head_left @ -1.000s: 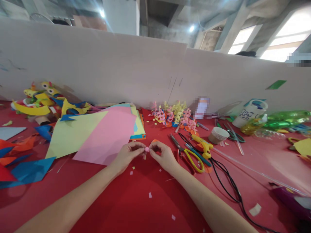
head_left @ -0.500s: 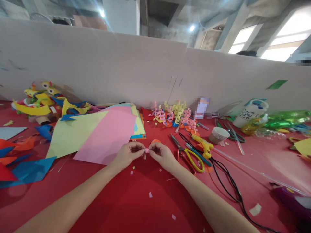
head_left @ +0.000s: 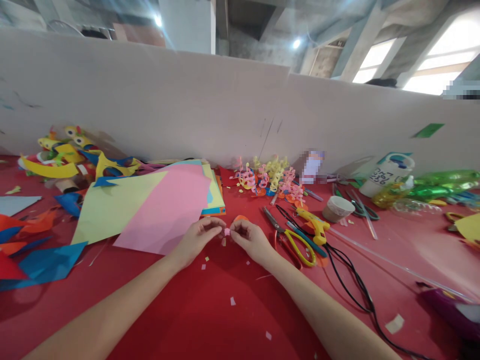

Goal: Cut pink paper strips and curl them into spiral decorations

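Observation:
Between the fingertips of both hands is a tiny pink paper star (head_left: pixel 227 232), partly covered by the fingers. My left hand (head_left: pixel 200 239) pinches at its left side, thumb and forefinger close together. From the right, my right hand (head_left: pixel 252 241) has its thumb and fingertips closed on the star. Just behind the hands lies an orange disc (head_left: pixel 241 218), partly hidden. A pink sheet of paper (head_left: pixel 168 210) is left of my left hand, over a pale yellow sheet (head_left: pixel 107 207). Small paper scraps (head_left: pixel 233 301) dot the red table (head_left: pixel 202 320) below the hands.
Right of my hands lie red-and-yellow-handled pliers (head_left: pixel 288 242), a yellow glue gun (head_left: pixel 315 225) with a black cable (head_left: pixel 356 282), and a paper cup (head_left: pixel 338 209). Curled pink and yellow paper decorations (head_left: pixel 275 177) stand behind. Green bottles (head_left: pixel 442 185) lie far right. A white partition (head_left: pixel 168 110) closes the back.
My left thumb and fingertips have shifted very slightly up and left against the pink star. My right hand and the things on the table look the same.

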Motion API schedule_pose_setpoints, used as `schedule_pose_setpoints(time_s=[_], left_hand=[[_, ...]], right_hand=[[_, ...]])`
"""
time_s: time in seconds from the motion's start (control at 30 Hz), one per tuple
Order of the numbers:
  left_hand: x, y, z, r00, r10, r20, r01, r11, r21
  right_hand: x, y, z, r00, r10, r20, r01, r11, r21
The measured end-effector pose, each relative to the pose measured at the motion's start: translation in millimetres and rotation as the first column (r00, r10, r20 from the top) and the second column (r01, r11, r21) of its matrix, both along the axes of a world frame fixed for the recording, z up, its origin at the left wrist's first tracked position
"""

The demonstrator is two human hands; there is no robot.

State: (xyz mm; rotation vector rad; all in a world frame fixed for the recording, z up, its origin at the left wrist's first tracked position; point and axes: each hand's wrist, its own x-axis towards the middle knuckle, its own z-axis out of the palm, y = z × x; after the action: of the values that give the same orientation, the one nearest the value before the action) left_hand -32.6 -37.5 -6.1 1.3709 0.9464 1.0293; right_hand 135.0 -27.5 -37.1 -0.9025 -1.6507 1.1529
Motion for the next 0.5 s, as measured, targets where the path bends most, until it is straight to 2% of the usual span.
schedule_pose_setpoints(time_s=[0.1, 0.27, 0.33, 0.5], left_hand=[[0.0, 0.4, -1.1, 0.99, 0.05, 0.128, -0.034, 0.992, -0.125], [-0.4, 0.6, -1.3, 0.995, 0.008, 0.097, 0.007, 0.987, -0.16], [-0.1, 0.7, -0.7, 0.992, 0.015, 0.124, 0.008, 0.984, -0.178], [-0.8, 1.8, 0.3, 0.965, 0.129, 0.228, -0.059, 0.955, -0.29]], right_hand=[[-0.8, 0.1, -0.5, 1.0, 0.016, -0.021, -0.017, 0.999, -0.034], [-1.3, 1.9, -2.8, 0.998, 0.009, -0.058, -0.012, 0.999, -0.045], [-1.4, 2.2, -2.4, 0.998, -0.019, -0.065, 0.017, 1.0, -0.025], [-1.4, -2.8, 5.2, 0.99, -0.138, -0.023, 0.139, 0.985, 0.102]])
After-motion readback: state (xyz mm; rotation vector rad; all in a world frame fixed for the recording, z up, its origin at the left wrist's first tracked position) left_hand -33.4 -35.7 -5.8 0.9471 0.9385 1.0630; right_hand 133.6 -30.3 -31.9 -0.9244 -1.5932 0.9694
